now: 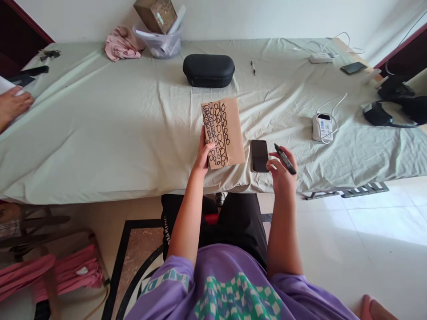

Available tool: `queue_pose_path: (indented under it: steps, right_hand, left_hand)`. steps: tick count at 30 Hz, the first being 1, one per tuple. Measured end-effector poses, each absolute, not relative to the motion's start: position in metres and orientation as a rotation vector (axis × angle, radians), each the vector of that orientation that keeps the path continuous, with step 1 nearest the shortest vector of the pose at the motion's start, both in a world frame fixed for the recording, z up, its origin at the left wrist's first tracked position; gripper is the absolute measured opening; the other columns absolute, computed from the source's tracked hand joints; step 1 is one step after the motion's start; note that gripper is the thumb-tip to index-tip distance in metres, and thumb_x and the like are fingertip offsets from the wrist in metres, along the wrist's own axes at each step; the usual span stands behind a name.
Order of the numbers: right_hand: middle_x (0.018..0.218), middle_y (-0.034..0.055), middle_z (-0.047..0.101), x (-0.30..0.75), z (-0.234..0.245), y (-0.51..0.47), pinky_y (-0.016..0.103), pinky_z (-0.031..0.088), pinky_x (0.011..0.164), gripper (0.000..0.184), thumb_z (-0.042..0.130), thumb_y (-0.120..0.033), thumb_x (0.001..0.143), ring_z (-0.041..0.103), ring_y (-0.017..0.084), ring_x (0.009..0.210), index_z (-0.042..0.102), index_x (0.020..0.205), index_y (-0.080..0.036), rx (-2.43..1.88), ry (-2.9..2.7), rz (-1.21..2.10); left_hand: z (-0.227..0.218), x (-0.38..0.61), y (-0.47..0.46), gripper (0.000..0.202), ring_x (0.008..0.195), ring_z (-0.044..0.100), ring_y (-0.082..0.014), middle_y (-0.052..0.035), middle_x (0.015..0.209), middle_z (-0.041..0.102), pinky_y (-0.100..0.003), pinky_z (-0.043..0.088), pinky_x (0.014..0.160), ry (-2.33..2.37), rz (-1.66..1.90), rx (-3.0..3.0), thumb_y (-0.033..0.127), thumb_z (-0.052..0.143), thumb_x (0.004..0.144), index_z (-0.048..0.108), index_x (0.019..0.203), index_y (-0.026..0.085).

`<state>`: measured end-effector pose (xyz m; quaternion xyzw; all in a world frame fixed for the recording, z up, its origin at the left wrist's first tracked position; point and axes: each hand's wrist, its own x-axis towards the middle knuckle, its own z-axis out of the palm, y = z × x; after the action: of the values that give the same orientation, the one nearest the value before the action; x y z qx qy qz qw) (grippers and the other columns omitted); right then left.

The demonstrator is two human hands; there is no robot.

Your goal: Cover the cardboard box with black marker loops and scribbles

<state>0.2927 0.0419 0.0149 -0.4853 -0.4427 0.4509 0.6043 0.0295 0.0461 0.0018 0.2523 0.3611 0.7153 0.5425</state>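
Head view: at centre, the left hand point(203, 156) is clamping its fingers on circle-marked cardboard point(224, 133), seemingly steadying it; centre-right, the right hand's point(283, 171) are clasping a marker point(285, 158).

A single head-worn camera looks forward and steeply down. The purple shirt point(233, 284) fills the bottom of the view, nearest the lens. Farther out, the left hand point(202, 156) and right hand point(283, 174) show around mid-height; the table point(110, 124) stretches across the width, and the wall point(250, 18) closes the top.
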Motion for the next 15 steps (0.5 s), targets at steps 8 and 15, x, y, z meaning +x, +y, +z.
queue_pose_path:
  steps: [8,15]
  right_hand:
    - [0.122,0.0054,0.078,0.317,0.008,0.062,0.032,0.062,0.062,0.052,0.068,-0.043,0.083,0.076,0.019,0.077,0.055,0.133,-0.033,-1.126,-1.055,1.358]
    - [0.128,0.0166,0.073,0.258,-0.016,0.105,0.043,0.053,0.103,0.041,0.049,-0.018,0.094,0.07,0.029,0.114,0.071,0.129,-0.016,-1.535,-1.938,0.586]
  left_hand:
    - [-0.003,0.023,0.045,0.06,0.149,0.059,-0.0344,-0.0089,0.135,0.078,-0.046,0.054,0.119,0.845,1.722,0.395,0.034,0.076,0.078,0.068,0.136,0.025]
    - [-0.003,0.021,0.045,0.064,0.146,0.062,-0.0316,-0.008,0.134,0.078,-0.042,0.053,0.119,0.856,1.733,0.42,0.035,0.077,0.078,0.065,0.14,0.026]
